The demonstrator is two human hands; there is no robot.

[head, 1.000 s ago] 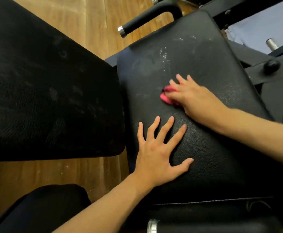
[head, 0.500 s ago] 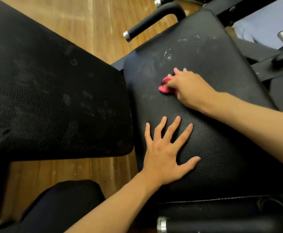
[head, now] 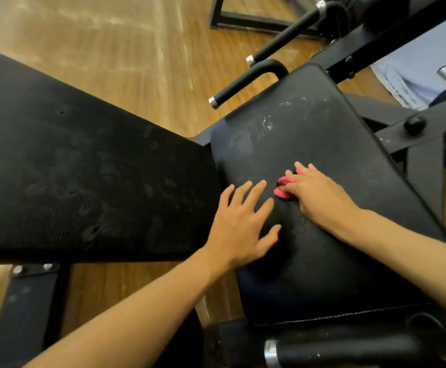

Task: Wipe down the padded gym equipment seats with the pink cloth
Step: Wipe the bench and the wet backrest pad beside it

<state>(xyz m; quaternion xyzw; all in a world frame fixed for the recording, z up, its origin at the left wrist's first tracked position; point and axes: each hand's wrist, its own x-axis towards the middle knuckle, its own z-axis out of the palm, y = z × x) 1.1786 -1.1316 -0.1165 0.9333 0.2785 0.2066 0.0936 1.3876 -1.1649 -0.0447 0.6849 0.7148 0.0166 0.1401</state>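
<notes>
The pink cloth (head: 282, 187) lay bunched up on the black padded seat (head: 330, 160), near its middle. Most of it was hidden under the right hand (head: 318, 193), so only a small pink lump peeked out on the left side. The right hand pressed down on the cloth. Its fingers (head: 300, 166) lay mostly flat over the cloth, bent a little at the tips, so they pushed it down more than they squeezed it.

The cloth looked soft and light. It would fold and scrunch easily and could slip out from under a loose hand. A flat palm on top, with the fingertips tucked over the front edge, seemed the best way to keep hold of it while rubbing.

The left hand (head: 240, 224) rested on the same seat, just beside the cloth but not touching it. Its fingers (head: 256, 192) were spread wide and straight and held nothing. It looked like it was steadying the seat.

White smudges (head: 268, 124) showed on the far part of the seat, so that bit probably needed more wiping. The seat cover looked smooth and a bit squishy.

To the left was another padded seat (head: 84, 176), black and dusty with pale marks. A black handle with a silver end (head: 245, 83) stuck out past the far corner. Under it all was a wooden floor (head: 110, 49).
</notes>
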